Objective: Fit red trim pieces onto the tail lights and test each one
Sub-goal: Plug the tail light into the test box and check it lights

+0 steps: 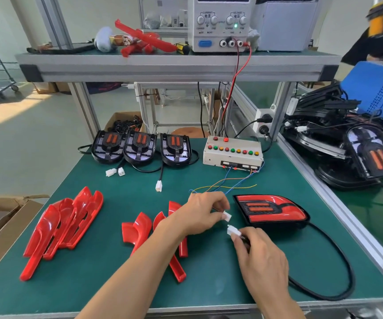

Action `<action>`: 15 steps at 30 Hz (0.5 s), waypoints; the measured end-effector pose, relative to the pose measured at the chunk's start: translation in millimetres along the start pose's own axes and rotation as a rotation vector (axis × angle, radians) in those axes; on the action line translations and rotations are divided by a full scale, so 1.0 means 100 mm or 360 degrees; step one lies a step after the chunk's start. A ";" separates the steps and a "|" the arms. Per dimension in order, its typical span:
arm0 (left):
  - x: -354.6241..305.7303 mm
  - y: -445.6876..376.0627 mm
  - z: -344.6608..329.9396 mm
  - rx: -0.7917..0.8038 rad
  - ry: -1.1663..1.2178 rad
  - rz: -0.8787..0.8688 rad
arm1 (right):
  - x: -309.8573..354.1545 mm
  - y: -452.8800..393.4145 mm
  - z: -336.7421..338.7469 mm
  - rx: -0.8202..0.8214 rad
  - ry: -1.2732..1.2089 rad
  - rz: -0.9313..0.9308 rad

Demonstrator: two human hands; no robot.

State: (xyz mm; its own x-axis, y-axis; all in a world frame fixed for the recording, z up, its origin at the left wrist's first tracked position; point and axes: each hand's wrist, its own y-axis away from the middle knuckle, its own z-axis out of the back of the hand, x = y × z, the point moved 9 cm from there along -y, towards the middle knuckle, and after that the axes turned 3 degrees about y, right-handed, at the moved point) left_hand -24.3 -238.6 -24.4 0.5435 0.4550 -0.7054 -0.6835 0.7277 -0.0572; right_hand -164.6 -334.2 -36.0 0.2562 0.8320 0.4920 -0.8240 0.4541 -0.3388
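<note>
My left hand point(203, 211) pinches a white connector point(227, 215) on the coloured wires point(226, 184) that run to the test box point(232, 153). My right hand point(258, 256) pinches a second white plug point(233, 231), just below the first and not joined to it. That plug's black cable point(338, 254) loops round to the tail light with red trim fitted point(271, 209), lying on the green counter point(121, 284) beside my hands. Loose red trim pieces point(61, 229) lie to my left, some under my left forearm. Three untrimmed tail lights point(140, 147) stand in a row at the back of the counter, left of the test box.

Assembly workshop (bench power supply point(222, 24))
</note>
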 end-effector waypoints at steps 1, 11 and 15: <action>0.00 0.00 0.02 0.0022 0.0049 -0.0006 | 0.01 0.00 0.01 -0.0046 -0.0023 -0.0011; 0.02 0.01 0.11 -0.0025 0.0304 -0.0031 | 0.04 0.01 0.02 -0.0217 -0.0124 -0.0118; 0.05 0.01 0.16 -0.0065 0.0333 -0.0041 | 0.09 0.06 0.11 -0.0338 -0.0073 -0.0056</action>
State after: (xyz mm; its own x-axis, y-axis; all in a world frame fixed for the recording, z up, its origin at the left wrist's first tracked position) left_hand -14.7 -228.0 -16.6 0.4510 0.3168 -0.8344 -0.6921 0.7145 -0.1028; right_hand -173.1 -327.9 -24.9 0.2554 0.8014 0.5409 -0.6888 0.5434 -0.4798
